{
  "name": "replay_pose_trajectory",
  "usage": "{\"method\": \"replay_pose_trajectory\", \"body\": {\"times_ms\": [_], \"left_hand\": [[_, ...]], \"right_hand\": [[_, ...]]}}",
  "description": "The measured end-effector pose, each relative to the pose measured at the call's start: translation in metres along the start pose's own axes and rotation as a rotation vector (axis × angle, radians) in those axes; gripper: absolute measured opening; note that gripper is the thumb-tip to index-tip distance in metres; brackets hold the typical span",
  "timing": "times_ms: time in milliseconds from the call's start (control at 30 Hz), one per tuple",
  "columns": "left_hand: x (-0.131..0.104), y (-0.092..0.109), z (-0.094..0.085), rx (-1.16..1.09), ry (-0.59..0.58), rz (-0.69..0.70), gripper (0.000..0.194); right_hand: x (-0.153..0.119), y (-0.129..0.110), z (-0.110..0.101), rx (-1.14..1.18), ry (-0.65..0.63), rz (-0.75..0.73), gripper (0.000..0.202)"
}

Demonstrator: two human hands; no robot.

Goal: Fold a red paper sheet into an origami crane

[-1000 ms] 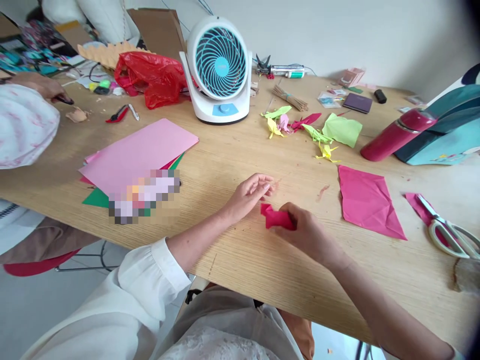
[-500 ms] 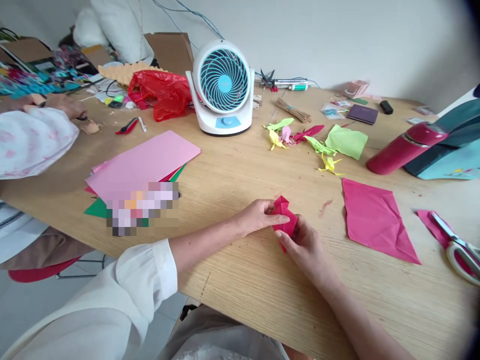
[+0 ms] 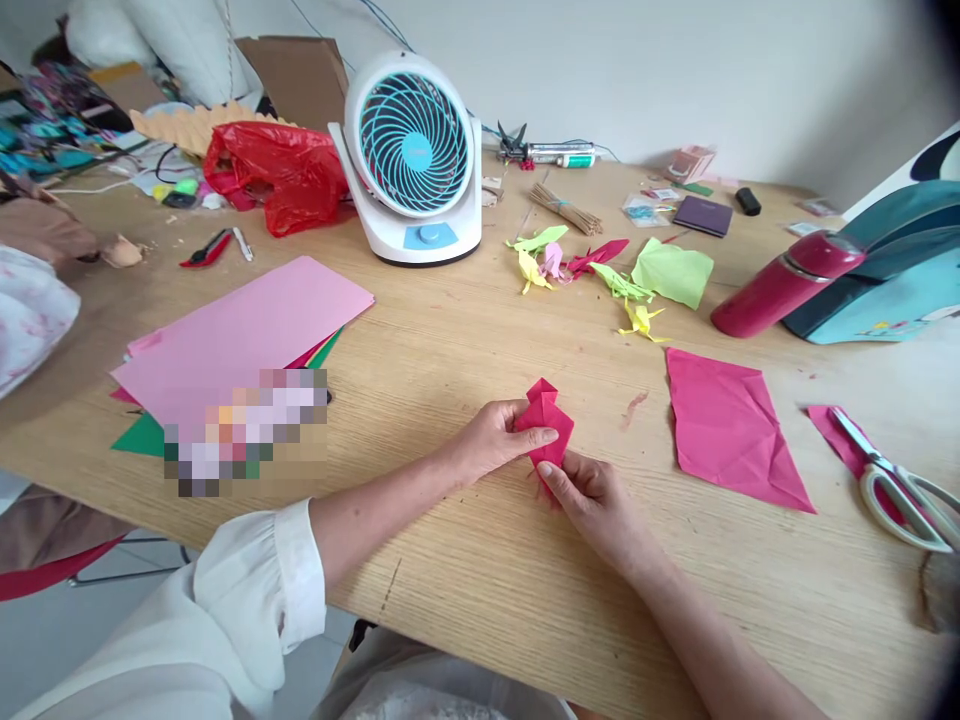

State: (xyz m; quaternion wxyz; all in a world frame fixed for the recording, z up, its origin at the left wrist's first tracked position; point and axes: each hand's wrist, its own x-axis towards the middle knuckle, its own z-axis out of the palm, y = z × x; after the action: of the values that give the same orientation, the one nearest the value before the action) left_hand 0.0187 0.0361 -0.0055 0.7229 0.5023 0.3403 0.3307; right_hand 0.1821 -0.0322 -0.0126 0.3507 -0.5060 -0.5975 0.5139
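Observation:
A small folded piece of red-pink origami paper [image 3: 545, 415] is between my two hands over the table. My left hand [image 3: 504, 436] grips its left side, thumb across the front. From the lower right, my right hand [image 3: 592, 492] pinches its lower part, with the thumb on top. The fingers behind the paper are partly hidden. To the right lies a creased pink-red sheet [image 3: 731, 425]. Beyond the hands are folded paper cranes, a yellow one [image 3: 641, 320] among them, near a light green sheet [image 3: 675, 270].
White-handled scissors [image 3: 885, 480] rest at the right on a pink strip. A red bottle [image 3: 787, 285] lies against a teal bag [image 3: 885, 280]. A fan [image 3: 412, 150] stands at the back. Stacked coloured paper [image 3: 255, 320] lies left, near another person's sleeve [image 3: 30, 310].
The view has shifted to the right, so things appear further left. The folded paper now faces me more fully, its pointed top spread clear above my left thumb. Both hands still hold it.

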Motion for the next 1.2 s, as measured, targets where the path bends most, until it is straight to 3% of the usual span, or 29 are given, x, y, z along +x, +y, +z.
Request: {"method": "replay_pose_trajectory", "body": {"times_ms": [167,600,833,1200], "left_hand": [[-0.002,0.002,0.0,-0.015,0.1,0.052,0.039],[-0.005,0.005,-0.001,0.071,0.033,-0.012,0.045],[-0.003,0.012,-0.009,0.037,0.082,0.055,0.041],[-0.005,0.015,-0.005,0.063,0.157,0.104,0.038]], "right_hand": [[0.001,-0.003,-0.004,0.029,-0.082,-0.021,0.049],[-0.002,0.002,0.0,-0.045,-0.048,-0.044,0.046],[-0.005,0.0,0.001,-0.08,-0.074,-0.033,0.044],[-0.007,-0.001,-0.002,-0.118,-0.138,-0.062,0.044]]}}
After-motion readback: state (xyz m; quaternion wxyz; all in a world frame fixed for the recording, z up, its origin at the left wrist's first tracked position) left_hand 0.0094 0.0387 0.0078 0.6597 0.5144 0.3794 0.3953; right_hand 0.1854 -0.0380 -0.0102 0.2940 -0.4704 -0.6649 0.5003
